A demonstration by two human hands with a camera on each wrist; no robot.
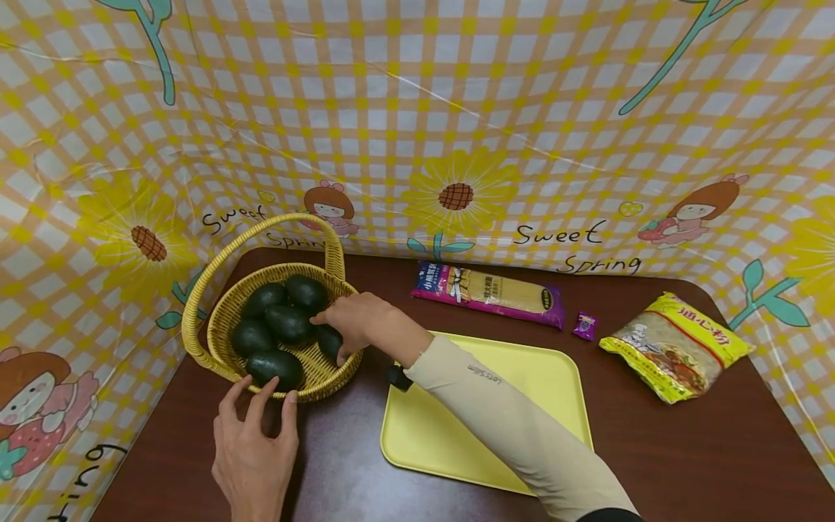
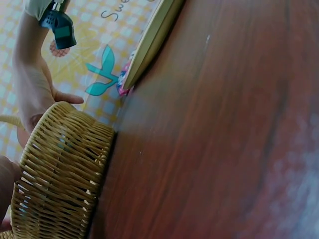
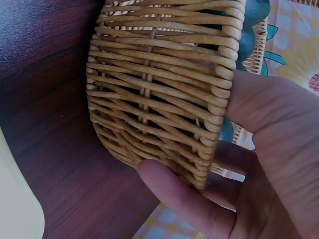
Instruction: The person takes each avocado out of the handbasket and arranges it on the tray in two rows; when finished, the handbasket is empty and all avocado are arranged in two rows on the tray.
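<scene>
A woven basket with a tall handle stands at the table's left and holds several dark green avocados. My right hand reaches over the basket's right rim. Its thumb and fingers close about an avocado, mostly hidden under the hand. In the right wrist view, one finger of that hand lies outside the woven wall. At the near rim my left hand holds the basket, fingertips over the edge beside the nearest avocado; only a sliver of it shows in the left wrist view.
A yellow tray lies under my right forearm. Behind it is a purple noodle packet. A small purple sachet and a yellow food bag lie farther right. Patterned cloth walls in the table.
</scene>
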